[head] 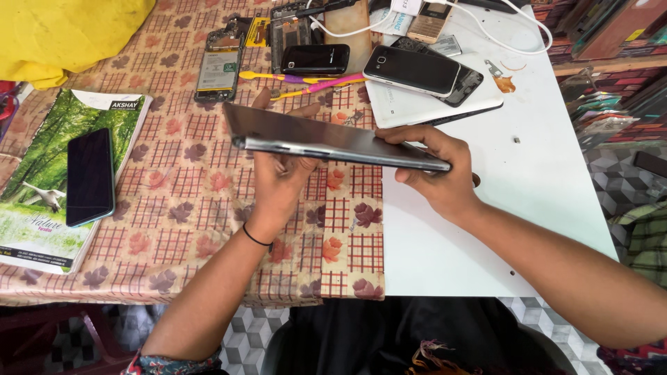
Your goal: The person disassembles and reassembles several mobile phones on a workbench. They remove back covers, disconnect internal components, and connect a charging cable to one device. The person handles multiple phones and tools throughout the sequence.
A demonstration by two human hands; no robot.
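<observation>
I hold a thin grey tablet (pixel 326 135) edge-on above the table, its long side facing me and tilted down to the right. My left hand (pixel 278 177) grips it from below near its left half, fingers wrapped behind it. My right hand (pixel 438 173) pinches the right end, thumb under the corner. Under the tablet lies a patterned tablecloth (pixel 187 187) with red checks and leaves.
A black phone (pixel 90 177) lies on a green notebook (pixel 48 173) at left. Behind the tablet are opened phone frames (pixel 221 66), a black phone (pixel 316 59), a stacked dark phone (pixel 413 69) on a white tablet (pixel 417 107), yellow-pink tools (pixel 306 82), white cables (pixel 500 35). White tabletop (pixel 535 180) at right.
</observation>
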